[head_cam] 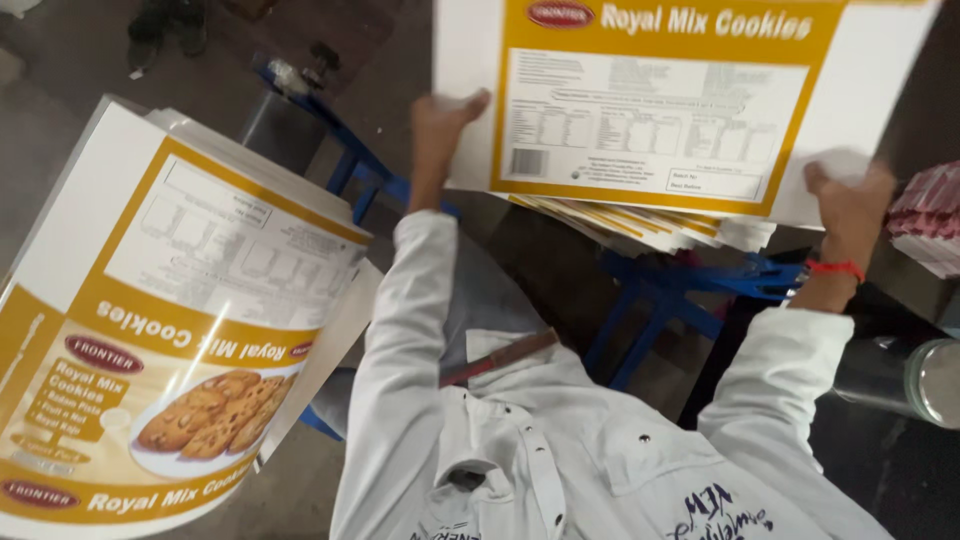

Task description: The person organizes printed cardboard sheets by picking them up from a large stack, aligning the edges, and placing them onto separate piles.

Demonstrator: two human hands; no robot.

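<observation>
I hold a flat white and yellow printed carton sheet (660, 110) up in front of me by its two sides. My left hand (443, 125) grips its left edge, thumb on top. My right hand (848, 200), with a red thread on the wrist, grips its lower right corner. Right under the sheet lies a fanned stack of like sheets (650, 225). At my left a second, bowed stack of the same cartons (180, 330) shows a picture of cookies on a plate.
Blue metal frames (670, 290) stand under the stacks. A pile of pink packs (930, 220) sits at the right edge, and a shiny cylinder (915, 380) lies at lower right. A person's dark shoes (165, 25) are at the top left on the grey floor.
</observation>
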